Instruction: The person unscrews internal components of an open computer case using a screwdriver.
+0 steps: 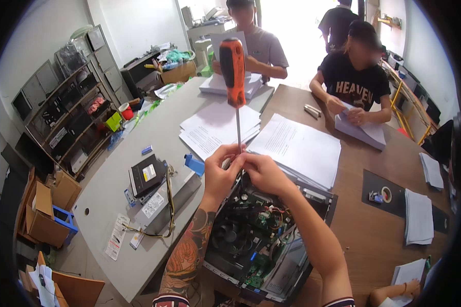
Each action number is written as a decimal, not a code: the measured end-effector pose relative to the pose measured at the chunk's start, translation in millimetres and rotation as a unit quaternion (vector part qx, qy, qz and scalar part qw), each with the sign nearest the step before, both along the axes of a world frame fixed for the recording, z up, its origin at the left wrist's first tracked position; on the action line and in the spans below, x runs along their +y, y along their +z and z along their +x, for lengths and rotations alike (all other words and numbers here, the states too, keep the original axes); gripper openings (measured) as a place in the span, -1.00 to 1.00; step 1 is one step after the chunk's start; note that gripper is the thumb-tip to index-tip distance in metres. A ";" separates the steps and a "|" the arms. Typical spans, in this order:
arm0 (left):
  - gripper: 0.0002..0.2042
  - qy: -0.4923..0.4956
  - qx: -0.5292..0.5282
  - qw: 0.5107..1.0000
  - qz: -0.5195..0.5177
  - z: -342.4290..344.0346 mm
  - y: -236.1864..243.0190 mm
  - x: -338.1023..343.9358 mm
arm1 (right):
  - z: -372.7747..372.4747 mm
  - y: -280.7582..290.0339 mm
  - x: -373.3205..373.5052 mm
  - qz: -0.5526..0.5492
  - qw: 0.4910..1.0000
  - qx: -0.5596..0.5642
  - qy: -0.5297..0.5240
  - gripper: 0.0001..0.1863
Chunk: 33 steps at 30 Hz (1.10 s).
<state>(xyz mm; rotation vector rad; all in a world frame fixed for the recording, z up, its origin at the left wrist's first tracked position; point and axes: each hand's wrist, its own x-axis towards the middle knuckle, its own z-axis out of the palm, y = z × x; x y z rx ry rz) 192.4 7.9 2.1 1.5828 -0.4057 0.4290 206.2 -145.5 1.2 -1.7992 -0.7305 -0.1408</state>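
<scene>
Head-worn fisheye, downward, close over desk (138, 153)

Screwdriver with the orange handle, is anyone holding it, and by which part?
Yes. Both hands, left hand and right hand, pinch the screwdriver low on its metal shaft; the orange handle stands free above the open computer case.

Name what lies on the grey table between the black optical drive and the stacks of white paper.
In the head view, a small blue part lies between the optical drive and the paper stacks.

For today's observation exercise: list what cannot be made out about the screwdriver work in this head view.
- Screwdriver tip: hidden behind left hand and right hand.
- Any screw: covered by fingers.
- Open computer case: near corner cut off by the lower edge.
- Board parts: too small.
</scene>
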 end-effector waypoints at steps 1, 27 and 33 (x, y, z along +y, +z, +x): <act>-0.77 -0.001 0.012 1.000 0.002 0.5 -0.8 2.4 | -1.1 0.4 2.7 -0.005 1.000 0.018 -0.010 -0.82; -0.87 0.022 0.034 0.999 0.003 4.0 -3.3 4.4 | -6.4 3.4 2.1 0.014 0.998 0.064 -0.015 -0.80; -0.72 0.013 -0.004 0.999 -0.043 5.9 1.2 -3.2 | 2.3 -9.0 1.0 -0.007 0.999 0.043 -0.014 -0.81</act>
